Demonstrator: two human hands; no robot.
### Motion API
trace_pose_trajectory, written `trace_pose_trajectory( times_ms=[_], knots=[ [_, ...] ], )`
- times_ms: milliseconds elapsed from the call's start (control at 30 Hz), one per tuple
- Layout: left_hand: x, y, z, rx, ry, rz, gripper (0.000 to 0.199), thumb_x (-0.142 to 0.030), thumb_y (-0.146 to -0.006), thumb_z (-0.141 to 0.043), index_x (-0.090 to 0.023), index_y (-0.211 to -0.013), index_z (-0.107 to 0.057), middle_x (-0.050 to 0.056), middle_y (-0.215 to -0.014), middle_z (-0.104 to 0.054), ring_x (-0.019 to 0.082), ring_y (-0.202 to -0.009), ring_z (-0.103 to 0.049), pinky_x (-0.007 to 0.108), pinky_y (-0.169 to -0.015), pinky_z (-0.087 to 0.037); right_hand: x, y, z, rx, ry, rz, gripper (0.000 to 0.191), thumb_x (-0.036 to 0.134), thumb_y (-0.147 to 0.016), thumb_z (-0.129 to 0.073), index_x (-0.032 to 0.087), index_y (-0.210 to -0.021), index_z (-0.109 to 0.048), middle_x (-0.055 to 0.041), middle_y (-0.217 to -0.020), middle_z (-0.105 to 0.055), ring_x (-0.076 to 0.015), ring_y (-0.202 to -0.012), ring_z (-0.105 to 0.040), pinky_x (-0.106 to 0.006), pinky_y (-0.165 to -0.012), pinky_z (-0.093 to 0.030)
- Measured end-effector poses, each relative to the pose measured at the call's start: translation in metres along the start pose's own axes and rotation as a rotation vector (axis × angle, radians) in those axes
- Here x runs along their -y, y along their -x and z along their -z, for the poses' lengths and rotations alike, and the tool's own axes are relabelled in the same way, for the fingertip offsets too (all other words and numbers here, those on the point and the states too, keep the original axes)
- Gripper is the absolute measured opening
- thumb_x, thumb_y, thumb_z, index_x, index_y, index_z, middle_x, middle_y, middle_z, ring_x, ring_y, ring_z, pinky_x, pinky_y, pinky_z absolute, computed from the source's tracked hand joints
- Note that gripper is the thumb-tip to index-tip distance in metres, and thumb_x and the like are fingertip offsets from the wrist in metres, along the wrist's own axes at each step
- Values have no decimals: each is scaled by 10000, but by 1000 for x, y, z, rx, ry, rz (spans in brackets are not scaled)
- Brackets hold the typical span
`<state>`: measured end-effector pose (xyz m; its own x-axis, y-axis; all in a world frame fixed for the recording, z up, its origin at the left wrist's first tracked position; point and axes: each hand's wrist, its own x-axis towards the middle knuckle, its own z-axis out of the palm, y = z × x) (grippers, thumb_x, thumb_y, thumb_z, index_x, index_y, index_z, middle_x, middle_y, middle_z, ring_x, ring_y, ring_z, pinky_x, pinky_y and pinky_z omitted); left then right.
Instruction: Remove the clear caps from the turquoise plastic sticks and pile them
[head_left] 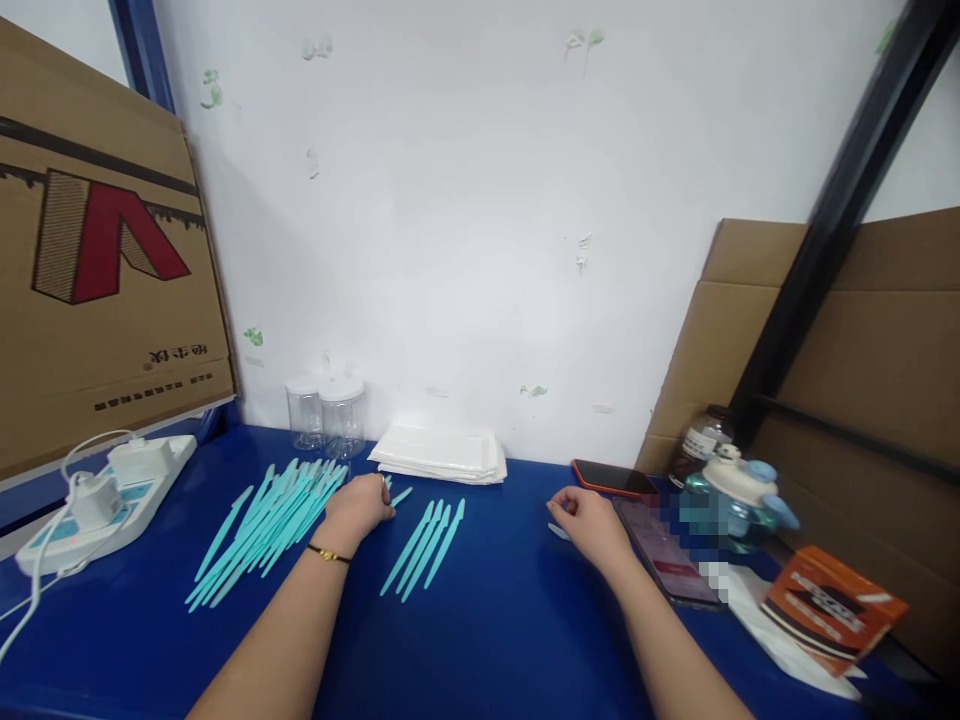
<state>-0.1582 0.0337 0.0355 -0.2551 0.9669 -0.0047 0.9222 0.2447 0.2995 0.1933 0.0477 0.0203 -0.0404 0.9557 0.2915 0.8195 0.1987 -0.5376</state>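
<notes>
My left hand (360, 508) is closed at the right edge of a pile of slim turquoise plastic sticks (277, 520) with pointed, blade-like ends. A turquoise stick (403, 496) pokes out past its fingers, which hide the rest. Just right of that hand, several more turquoise sticks (424, 550) lie side by side in a slanted row on the blue table (495, 620). Farther right, my right hand (592, 522) has thumb and fingertips pinched together. A small translucent piece (559, 531) shows under its fingers; whether they grip anything is hidden.
White packets (441, 455) and clear lidded jars (343, 425) stand along the wall. A power strip (112, 500) with plugs sits left. At right are a red-edged phone (613, 478), a larger phone (667, 555), a teal bottle (739, 505), a brown jar (701, 445) and an orange box (834, 608).
</notes>
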Motion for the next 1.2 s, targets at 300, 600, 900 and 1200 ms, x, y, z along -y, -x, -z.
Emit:
trace_pose_trajectory(
  times_ms=[300,600,900,1200],
  knots=[
    [-16,7,1,-74,-54,-35,128,-263,-691,-532,-187,-705,-633,70,-831,-669,203,-754,-602,241,-588,-375,10,5,-6,6,-172,56,181,341,-723,-551,201,-666,-650,3,-532,-549,-123,-507,-480,-231,-484,-301],
    [-86,42,-23,179,691,-535,289,-407,-737,-488,-140,-738,-598,-26,-584,-517,90,-530,-414,189,-502,-316,59,21,-28,231,-971,9,329,466,-742,-579,171,-882,-628,13,-663,-571,-57,-404,-407,-201,-412,-271],
    [-100,56,-26,261,663,-539,261,-384,-719,-499,-142,-712,-597,-34,-551,-471,80,-514,-383,181,-472,-294,52,14,-21,107,-1113,-64,269,410,-714,-618,152,-655,-567,39,-521,-488,-52,-388,-365,-198,-405,-227],
    [-25,13,5,192,307,-226,187,-322,-636,-514,-161,-633,-607,-13,-501,-545,112,-495,-459,206,-476,-329,-25,-8,14,180,-409,-171,258,390,-612,-677,162,-541,-579,18,-441,-525,-75,-374,-401,-209,-392,-261]
  ],
)
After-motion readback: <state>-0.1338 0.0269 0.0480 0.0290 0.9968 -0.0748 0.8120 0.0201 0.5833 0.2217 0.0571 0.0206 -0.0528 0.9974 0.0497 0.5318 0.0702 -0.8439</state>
